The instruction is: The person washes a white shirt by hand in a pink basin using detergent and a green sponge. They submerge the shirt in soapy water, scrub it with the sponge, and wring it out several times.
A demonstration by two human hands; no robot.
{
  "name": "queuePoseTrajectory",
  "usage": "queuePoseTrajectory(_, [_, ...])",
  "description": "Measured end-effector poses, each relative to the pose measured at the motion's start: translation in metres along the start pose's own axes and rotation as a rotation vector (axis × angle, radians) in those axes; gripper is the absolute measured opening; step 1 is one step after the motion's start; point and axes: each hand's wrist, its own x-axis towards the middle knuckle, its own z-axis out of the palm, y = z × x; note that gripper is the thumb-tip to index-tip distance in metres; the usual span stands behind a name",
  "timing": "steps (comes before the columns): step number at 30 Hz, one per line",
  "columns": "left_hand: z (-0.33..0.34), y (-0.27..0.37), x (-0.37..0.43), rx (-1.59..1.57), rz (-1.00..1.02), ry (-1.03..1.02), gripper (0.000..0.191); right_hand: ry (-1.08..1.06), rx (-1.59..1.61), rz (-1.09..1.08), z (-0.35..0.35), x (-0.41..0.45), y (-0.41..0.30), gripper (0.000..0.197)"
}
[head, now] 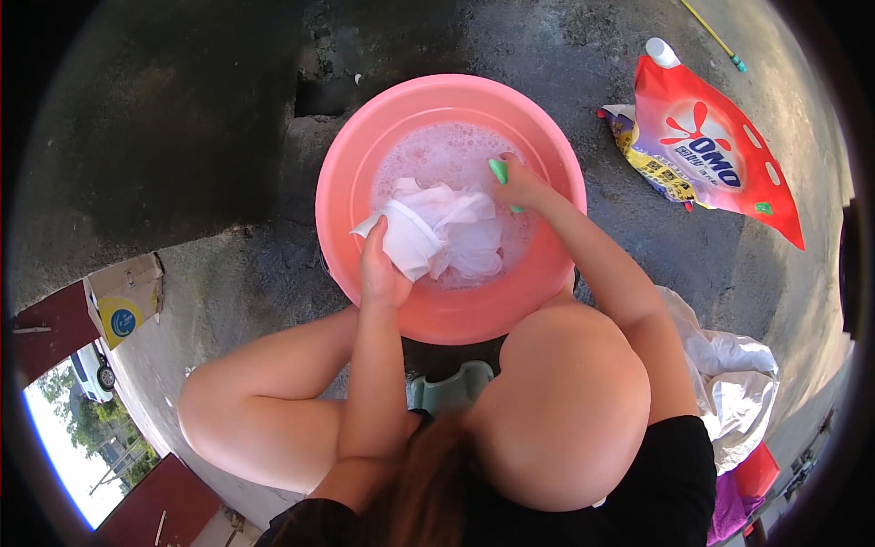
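A pink plastic basin [451,321] holds sudsy water [437,147]. My left hand [384,270] grips the folded edge of a white garment [472,222] at the basin's near left, thumb on top. The rest of the cloth lies bunched in the water, partly under the suds. Over the basin's right side, my right hand [523,183] is closed around a green-handled object [499,171], likely a brush; its underside is hidden. The right hand is just apart from the cloth's upper right edge.
An Omo laundry detergent pouch [711,147] with a white cap lies right of the basin on the wet concrete floor [273,294]. A green plastic stool [454,386] is below me. Silvery fabric [738,383] lies at right, a cardboard box [126,297] at left.
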Motion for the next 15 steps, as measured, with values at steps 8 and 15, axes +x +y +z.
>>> queuePoseTrajectory(8, [-0.015,0.017,-0.011,-0.204,-0.016,-0.070,0.055,-0.537,-0.400,0.109,0.043,-0.012,-0.012,0.059])
queuePoseTrajectory(15, [-0.004,0.033,-0.032,-0.325,0.062,-0.126,0.051,-0.267,0.099,0.063,-0.056,-0.050,-0.115,0.045])
